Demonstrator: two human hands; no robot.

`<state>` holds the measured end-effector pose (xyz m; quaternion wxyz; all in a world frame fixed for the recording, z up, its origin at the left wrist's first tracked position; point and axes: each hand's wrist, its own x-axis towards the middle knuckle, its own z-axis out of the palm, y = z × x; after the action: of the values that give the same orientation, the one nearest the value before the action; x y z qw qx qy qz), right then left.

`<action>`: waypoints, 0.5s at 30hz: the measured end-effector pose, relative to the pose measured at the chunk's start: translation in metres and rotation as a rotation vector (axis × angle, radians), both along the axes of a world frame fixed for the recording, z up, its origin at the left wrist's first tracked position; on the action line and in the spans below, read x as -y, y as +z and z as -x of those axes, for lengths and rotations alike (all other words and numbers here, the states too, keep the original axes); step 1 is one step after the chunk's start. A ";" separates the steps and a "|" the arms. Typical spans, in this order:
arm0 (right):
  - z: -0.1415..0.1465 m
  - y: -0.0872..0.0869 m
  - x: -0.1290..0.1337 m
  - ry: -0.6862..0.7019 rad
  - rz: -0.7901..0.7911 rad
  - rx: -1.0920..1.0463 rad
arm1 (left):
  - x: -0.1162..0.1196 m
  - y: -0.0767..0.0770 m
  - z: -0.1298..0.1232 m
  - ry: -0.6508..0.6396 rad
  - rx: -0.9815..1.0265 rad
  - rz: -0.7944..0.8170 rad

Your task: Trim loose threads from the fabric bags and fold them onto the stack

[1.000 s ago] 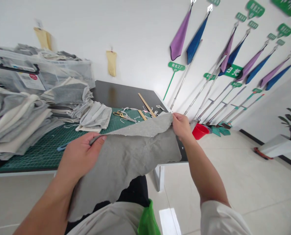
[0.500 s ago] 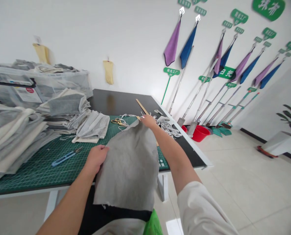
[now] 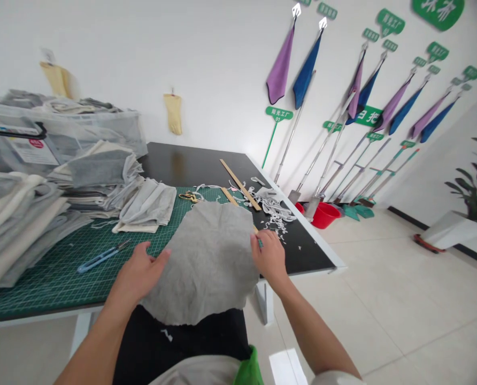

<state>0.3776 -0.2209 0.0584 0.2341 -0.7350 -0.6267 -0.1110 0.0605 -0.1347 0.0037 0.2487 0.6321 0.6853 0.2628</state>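
Observation:
A grey cloth piece [image 3: 206,256] lies spread over the front edge of the green cutting mat [image 3: 58,283], its lower part hanging towards my lap. At its left edge is my left hand [image 3: 142,270], thumb and fingers apart and nothing gripped. My right hand [image 3: 268,254] is at the cloth's right edge, fingers bent and thumb apart; whether it pinches the edge is hard to tell. A blue utility knife [image 3: 102,258] rests left of my left hand. Gold-handled scissors [image 3: 189,197] lie beyond the cloth.
Stacked grey cloths [image 3: 98,176] and a clear plastic bin [image 3: 114,128] occupy the left. Wooden strips [image 3: 240,184] and cloth scraps [image 3: 272,206] lie at the right of the black table [image 3: 206,163]. A red bucket [image 3: 325,214] stands on the floor beyond.
The cloth has come down flat onto the mat. My right hand has moved from its far corner back to its right edge, and my left hand has let go and opened.

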 end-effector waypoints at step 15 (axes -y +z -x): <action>0.006 -0.098 0.092 -0.190 0.171 -0.642 | 0.059 0.008 0.007 -0.114 -0.097 0.033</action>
<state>0.3720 -0.3124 -0.0395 0.3455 -0.8044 -0.4568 0.1577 0.0538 -0.1937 0.0119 0.2401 0.6779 0.6637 0.2057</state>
